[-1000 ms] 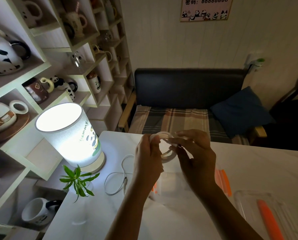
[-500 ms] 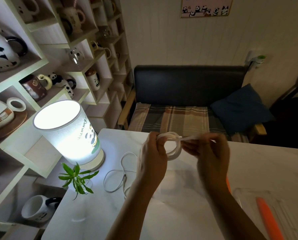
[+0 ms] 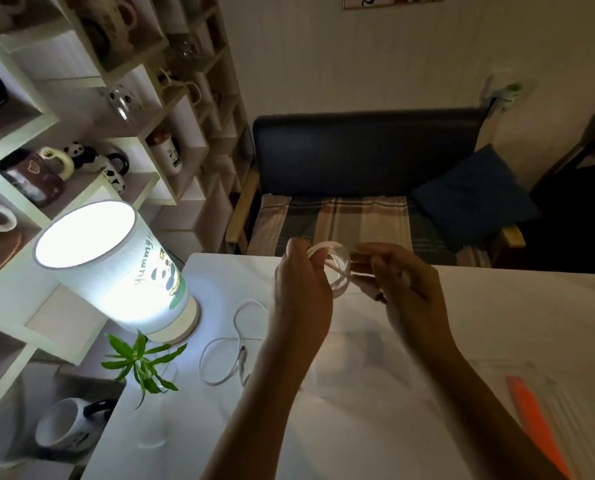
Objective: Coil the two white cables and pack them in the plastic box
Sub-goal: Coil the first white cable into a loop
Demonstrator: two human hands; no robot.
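Note:
A small coil of white cable (image 3: 337, 268) is held up above the white table (image 3: 496, 306). My left hand (image 3: 301, 292) grips the coil on its left side. My right hand (image 3: 400, 285) pinches the cable's loose end on the coil's right side. The second white cable (image 3: 225, 355) lies loose in open loops on the table, left of my left forearm, its plug end near the loops. The clear plastic box (image 3: 351, 368) is barely visible on the table beneath my forearms. Its lid with an orange clip (image 3: 531, 420) lies at the right edge.
A lit cylinder lamp (image 3: 116, 268) stands at the table's left corner, with a small green plant (image 3: 140, 362) in front of it. Shelves of mugs fill the left wall. A dark sofa (image 3: 365, 161) with a blue cushion stands behind the table.
My right hand has moved back in toward the coil, bringing the cable end around it. The view has tilted down a little. The loose cable on the table has not moved.

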